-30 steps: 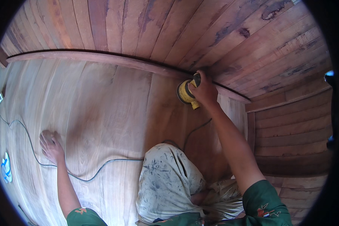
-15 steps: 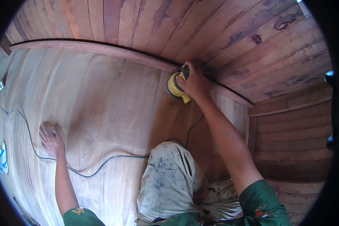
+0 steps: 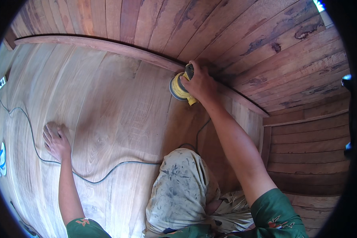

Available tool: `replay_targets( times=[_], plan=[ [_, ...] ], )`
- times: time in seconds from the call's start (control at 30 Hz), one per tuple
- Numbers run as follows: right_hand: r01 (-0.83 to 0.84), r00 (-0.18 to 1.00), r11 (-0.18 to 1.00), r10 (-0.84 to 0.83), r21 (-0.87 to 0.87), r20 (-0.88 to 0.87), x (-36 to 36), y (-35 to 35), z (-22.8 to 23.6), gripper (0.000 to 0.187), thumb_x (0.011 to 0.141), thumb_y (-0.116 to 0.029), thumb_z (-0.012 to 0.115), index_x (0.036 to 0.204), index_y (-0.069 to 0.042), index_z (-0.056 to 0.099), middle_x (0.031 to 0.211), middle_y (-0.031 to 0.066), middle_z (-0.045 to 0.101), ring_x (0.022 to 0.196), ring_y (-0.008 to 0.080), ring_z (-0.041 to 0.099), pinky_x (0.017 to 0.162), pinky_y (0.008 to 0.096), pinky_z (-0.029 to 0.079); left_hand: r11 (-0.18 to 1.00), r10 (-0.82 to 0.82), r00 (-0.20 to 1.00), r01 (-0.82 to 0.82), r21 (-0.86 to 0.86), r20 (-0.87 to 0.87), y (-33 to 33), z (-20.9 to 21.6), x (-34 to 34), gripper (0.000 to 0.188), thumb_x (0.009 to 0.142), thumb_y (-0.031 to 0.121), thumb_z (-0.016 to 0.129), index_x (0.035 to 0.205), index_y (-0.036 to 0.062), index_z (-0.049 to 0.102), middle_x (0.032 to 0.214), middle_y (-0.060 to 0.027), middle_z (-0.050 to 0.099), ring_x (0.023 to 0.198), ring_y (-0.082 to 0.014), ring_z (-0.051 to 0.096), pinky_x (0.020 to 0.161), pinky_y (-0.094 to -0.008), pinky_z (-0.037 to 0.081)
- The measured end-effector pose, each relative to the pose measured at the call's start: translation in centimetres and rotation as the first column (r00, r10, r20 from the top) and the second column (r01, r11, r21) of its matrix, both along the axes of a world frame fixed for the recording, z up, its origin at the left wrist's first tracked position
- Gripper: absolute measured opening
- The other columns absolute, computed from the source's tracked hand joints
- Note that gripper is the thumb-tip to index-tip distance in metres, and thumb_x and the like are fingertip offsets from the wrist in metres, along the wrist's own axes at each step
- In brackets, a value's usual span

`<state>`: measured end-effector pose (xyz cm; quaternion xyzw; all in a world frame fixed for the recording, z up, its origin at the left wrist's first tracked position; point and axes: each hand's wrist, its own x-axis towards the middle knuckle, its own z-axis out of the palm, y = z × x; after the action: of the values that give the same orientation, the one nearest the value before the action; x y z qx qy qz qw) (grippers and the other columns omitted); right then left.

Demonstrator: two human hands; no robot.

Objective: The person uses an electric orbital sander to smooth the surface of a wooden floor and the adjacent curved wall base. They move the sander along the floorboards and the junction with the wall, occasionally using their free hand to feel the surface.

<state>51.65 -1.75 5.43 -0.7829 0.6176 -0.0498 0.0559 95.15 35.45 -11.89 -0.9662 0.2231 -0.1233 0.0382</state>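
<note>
My right hand (image 3: 199, 84) is wrapped over the top of a yellow and black orbital sander (image 3: 179, 86). The sander's round pad rests on the wooden floor (image 3: 119, 107), close by the baseboard (image 3: 107, 46) at the foot of the plank wall. Part of the sander's body is hidden under my fingers. To the left, my left hand (image 3: 57, 143) lies flat on the floorboards with its fingers spread and nothing in it. A dark cord (image 3: 117, 166) curves across the floor below that hand and passes behind my knee.
The plank wall (image 3: 210, 35) rises along the far side, and a second wall (image 3: 305, 146) stands at the right. A white power strip (image 3: 1, 83) lies at the far left, with a blue and white flip-flop (image 3: 2, 158) nearer. My bent knee (image 3: 178, 178) is low in the middle.
The sander, still under my right hand, has shifted slightly left along the baseboard. My left hand stays planted on the floor; the whole view has tilted a little.
</note>
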Motion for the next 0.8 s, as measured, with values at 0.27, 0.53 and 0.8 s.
replay_targets(
  times=[0.27,0.53,0.8],
  plan=[
    [-0.025,1.0,1.0,0.026,-0.011,0.002,0.7,-0.1,-0.1,0.075,0.09,-0.048,0.078,0.157,-0.027,0.051,0.142,0.0225,0.061,0.116,0.0491,0.072,0.098,0.0565,0.06,0.998,0.035,0.999,-0.035,0.044,0.004,-0.2,0.2,-0.2,0.072,0.115,0.058,0.037,0.175,0.0178,0.032,0.18,-0.0089,0.034,0.166,-0.0312,0.031,0.131,-0.0583,0.029],
    [-0.028,1.0,1.0,0.029,0.009,-0.009,1.7,0.2,0.1,0.076,0.091,-0.048,0.078,0.158,-0.026,0.05,0.141,0.0234,0.062,0.118,0.0487,0.071,0.1,0.0562,0.059,1.0,0.018,1.0,-0.017,0.014,-0.018,-0.2,0.4,-0.4,0.072,0.115,0.058,0.038,0.174,0.0172,0.033,0.18,-0.0092,0.034,0.166,-0.0305,0.031,0.131,-0.058,0.028],
    [-0.041,0.999,0.999,0.042,0.024,-0.011,3.2,0.1,0.2,0.077,0.091,-0.048,0.078,0.158,-0.025,0.049,0.142,0.0243,0.063,0.121,0.0499,0.07,0.102,0.0565,0.058,0.999,0.044,0.999,-0.042,0.034,-0.033,-0.5,0.9,-0.6,0.072,0.115,0.057,0.038,0.174,0.0163,0.034,0.18,-0.0092,0.034,0.166,-0.03,0.03,0.131,-0.0571,0.029]
  ],
)
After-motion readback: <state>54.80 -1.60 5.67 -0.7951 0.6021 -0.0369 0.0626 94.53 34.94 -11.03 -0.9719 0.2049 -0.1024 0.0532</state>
